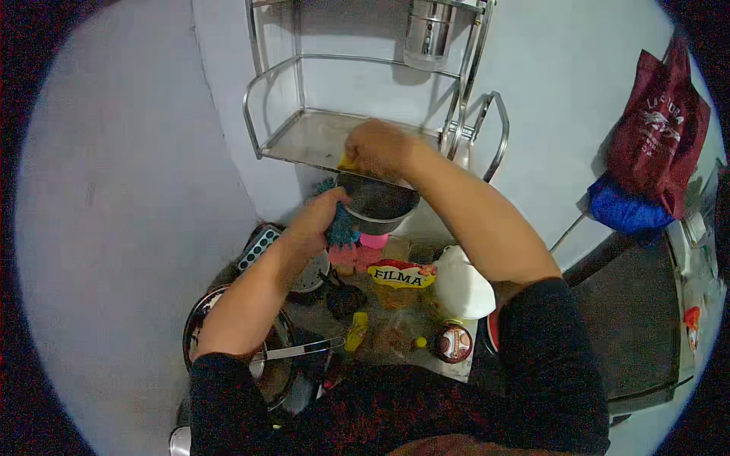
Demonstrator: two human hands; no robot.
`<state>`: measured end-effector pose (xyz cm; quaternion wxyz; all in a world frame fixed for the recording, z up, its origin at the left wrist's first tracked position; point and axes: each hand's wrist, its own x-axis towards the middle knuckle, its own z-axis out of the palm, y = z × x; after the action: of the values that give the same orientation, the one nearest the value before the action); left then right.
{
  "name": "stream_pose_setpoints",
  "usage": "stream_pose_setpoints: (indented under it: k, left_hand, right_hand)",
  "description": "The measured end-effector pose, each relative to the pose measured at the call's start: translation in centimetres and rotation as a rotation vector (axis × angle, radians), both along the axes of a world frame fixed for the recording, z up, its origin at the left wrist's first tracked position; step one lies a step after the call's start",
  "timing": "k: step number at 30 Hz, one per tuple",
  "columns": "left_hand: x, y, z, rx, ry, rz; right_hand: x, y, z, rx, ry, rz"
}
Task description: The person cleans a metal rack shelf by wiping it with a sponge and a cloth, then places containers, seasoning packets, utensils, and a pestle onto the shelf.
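Note:
My right hand (380, 150) is closed over the front edge of the metal rack's lower shelf (304, 137). A bit of yellow cloth or sponge (347, 160) pokes out from under its fingers; the hand is slightly blurred. Lower and to the left, my left hand (323, 216) is closed on a teal shaggy cloth (342, 228), its thumb near the rim of a dark-bottomed metal pot (380, 222). The pot sits just below the shelf edge, partly hidden by it. Whether the left hand also grips the pot, I cannot tell.
Below are a FILMA pack (401, 275), a white rounded container (464, 285), a round-lidded jar (454, 343), a yellow bottle (356, 331) and a large pan (199, 319) with a handled utensil (304, 349). A steel canister (430, 34) stands above; a maroon bag (658, 137) hangs right.

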<state>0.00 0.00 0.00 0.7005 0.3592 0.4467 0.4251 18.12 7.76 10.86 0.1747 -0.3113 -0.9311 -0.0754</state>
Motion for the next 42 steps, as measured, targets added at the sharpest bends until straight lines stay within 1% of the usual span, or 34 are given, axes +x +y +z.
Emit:
stream_pose_setpoints:
  k: [2, 3, 4, 7, 8, 11, 12, 14, 16, 19, 20, 23, 24, 27, 28, 30, 31, 34, 39, 42]
  left_hand:
    - [0.4, -1.2, 1.4, -0.029, -0.016, 0.051]
    - [2.8, -1.7, 0.2, -0.061, -0.095, 0.078]
    - [2.8, -1.8, -0.6, -0.078, -0.106, 0.082]
    - [2.7, -0.1, -2.3, -0.042, -0.092, 0.065]
    - [2.8, -0.1, -2.5, -0.046, -0.088, 0.060]
    - [3.1, 0.1, -2.3, -0.045, -0.040, 0.052]
    - [3.3, -0.1, -2.1, -0.046, -0.038, 0.048]
    - [3.5, -0.6, -1.3, -0.050, -0.058, 0.031]
    - [3.3, -0.8, -1.0, -0.055, -0.063, 0.030]
    - [3.2, -0.6, -1.1, -0.056, 0.020, 0.084]
    - [3.2, -0.6, -1.2, -0.060, 0.023, 0.084]
    - [3.4, -0.3, -1.5, -0.077, -0.039, 0.038]
    - [3.5, -0.6, -1.2, -0.078, -0.040, 0.040]
    - [3.4, -2.3, 0.4, -0.051, 0.019, 0.026]
    - [3.3, -1.9, -0.3, -0.054, 0.012, 0.027]
    - [3.0, -0.4, -2.0, -0.074, -0.027, 0.015]
    - [2.7, 0.1, -2.6, -0.084, -0.044, 0.010]
    - [2.5, 0.2, -3.4, -0.060, -0.017, 0.053]
    - [2.9, -1.5, -0.9, -0.037, -0.016, 0.086]
    - [2.7, -1.4, -1.0, -0.031, -0.006, 0.092]
  right_hand:
    - [0.6, -1.3, 1.8, -0.159, -0.233, -0.103]
    - [2.4, -1.5, 1.8, -0.248, -0.422, -0.157]
    - [2.7, -1.3, 0.9, -0.263, -0.435, -0.152]
    - [3.3, 0.6, -1.9, -0.166, -0.348, -0.209]
    - [3.4, 1.0, -2.6, -0.171, -0.344, -0.213]
    - [2.0, 1.7, -3.0, -0.055, -0.128, 0.018]
    - [2.4, 1.0, -2.4, -0.056, -0.127, 0.014]
    - [3.4, -2.2, 1.0, -0.104, -0.495, -0.115]
    - [3.4, -2.7, 1.5, -0.128, -0.675, -0.171]
    - [2.3, -1.3, 0.3, -0.162, -0.412, -0.137]
    - [1.6, -0.7, -0.5, -0.166, -0.410, -0.137]
    - [-0.2, 1.7, -2.9, -0.154, 0.006, 0.038]
    - [-0.1, 1.9, -2.6, -0.155, 0.005, 0.039]
    - [0.9, 1.8, -1.2, 0.072, -0.168, -0.046]
    - [1.6, 2.3, -0.5, 0.069, -0.174, -0.044]
    - [2.7, 3.0, 1.1, -0.020, -0.504, -0.162]
    - [2.8, 2.8, 1.1, -0.019, -0.507, -0.157]
    - [3.1, 1.2, 0.9, -0.122, -0.715, -0.249]
    - [1.4, -1.4, 4.0, -0.179, -0.689, -0.263]
    - [2.2, -1.7, 4.9, -0.213, -0.619, -0.397]
